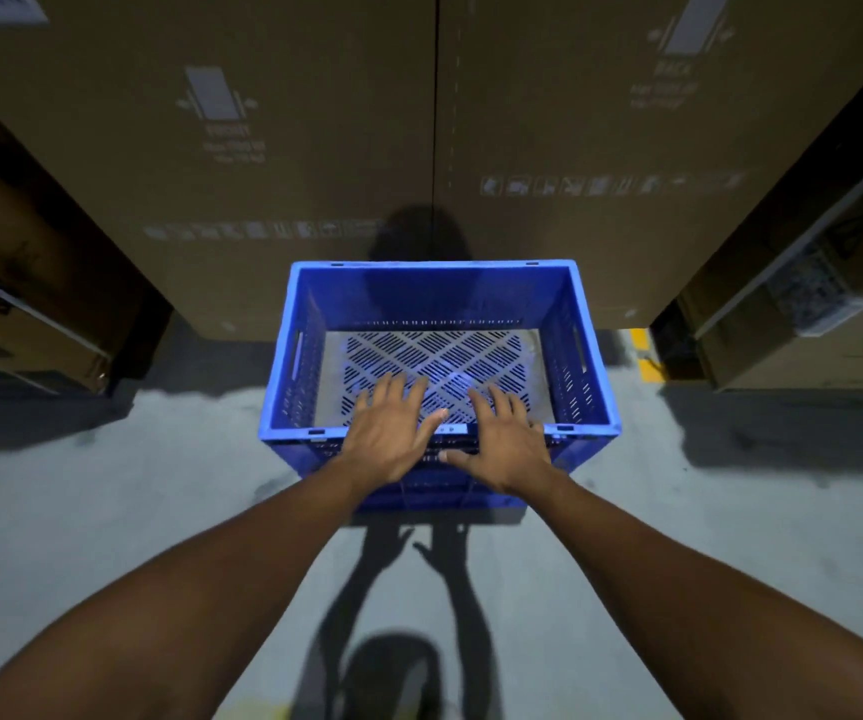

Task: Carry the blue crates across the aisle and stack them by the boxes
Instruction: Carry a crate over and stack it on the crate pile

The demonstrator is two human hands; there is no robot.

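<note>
Blue crate on grey floor right in front of tall cardboard boxes, empty, both hands over its near rim, left hand & right hand palms down, fingers spread wide, gripping nothing.
</note>
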